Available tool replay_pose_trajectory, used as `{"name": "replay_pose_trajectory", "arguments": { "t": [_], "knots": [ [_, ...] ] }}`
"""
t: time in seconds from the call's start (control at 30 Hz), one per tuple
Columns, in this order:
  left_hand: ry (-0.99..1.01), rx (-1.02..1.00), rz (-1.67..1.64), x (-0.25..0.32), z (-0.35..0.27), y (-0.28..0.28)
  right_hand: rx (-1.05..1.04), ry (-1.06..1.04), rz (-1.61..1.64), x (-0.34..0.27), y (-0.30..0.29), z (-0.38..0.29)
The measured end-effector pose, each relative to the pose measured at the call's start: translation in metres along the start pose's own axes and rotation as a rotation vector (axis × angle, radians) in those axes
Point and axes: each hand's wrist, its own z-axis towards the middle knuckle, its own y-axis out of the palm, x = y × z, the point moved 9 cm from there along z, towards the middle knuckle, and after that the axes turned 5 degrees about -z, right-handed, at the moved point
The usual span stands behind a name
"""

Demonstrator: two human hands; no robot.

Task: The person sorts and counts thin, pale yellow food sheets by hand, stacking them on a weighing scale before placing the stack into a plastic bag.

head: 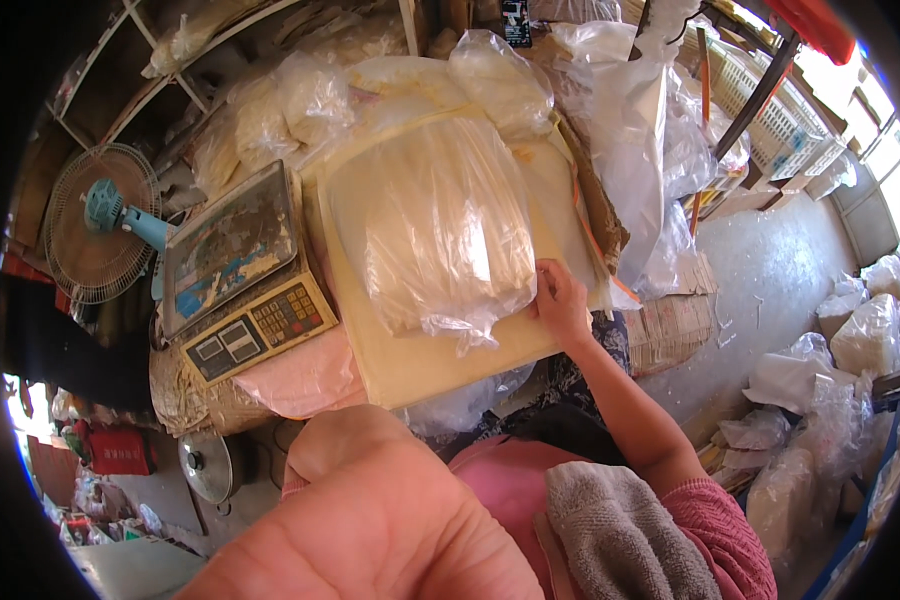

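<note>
A clear plastic bag [442, 225], knotted at its near end, lies filled with pale, flat, folded sheets, whose exact kind I cannot tell. It rests on a yellowish board or pad [397, 367] in front of me. My right hand [561, 300] is at the bag's lower right side, fingers curled against the plastic. Whether they grip it cannot be made out. Close to the camera, my left hand [390, 517] looms large at the bottom, palm side showing. Its fingers run out of the frame, so any hold is hidden.
Left of the bag stands a digital weighing scale [247, 277] with a worn platform, and behind it a blue fan [105, 210]. Filled plastic bags [315, 97] line the far side. Plastic sheeting [630, 165] hangs at right; wrapped bundles [870, 334] sit on the floor.
</note>
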Motion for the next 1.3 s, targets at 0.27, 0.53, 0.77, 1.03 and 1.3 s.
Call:
{"name": "replay_pose_trajectory", "arguments": {
  "t": [0.27,0.53,0.77,1.03,1.3],
  "knots": [
    [-0.053,-0.032,0.052,0.005,0.003,0.002,0.019,-0.012,0.023,0.0,-0.003,-0.001],
    [-0.412,-0.014,0.338,0.003,0.014,0.037,0.009,-0.005,-0.034,0.006,-0.004,0.003],
    [-0.374,-0.576,0.148,-0.058,-0.021,0.04,0.004,-0.063,-0.096,0.032,-0.005,0.018],
    [-1.401,-0.051,0.196,-0.244,-0.272,-0.148,-0.191,0.176,0.492,-0.011,0.015,0.058],
    [-1.889,0.15,-0.441,-0.234,-0.356,-0.043,-0.307,0.332,0.609,0.001,0.067,0.053]
  ]
}}
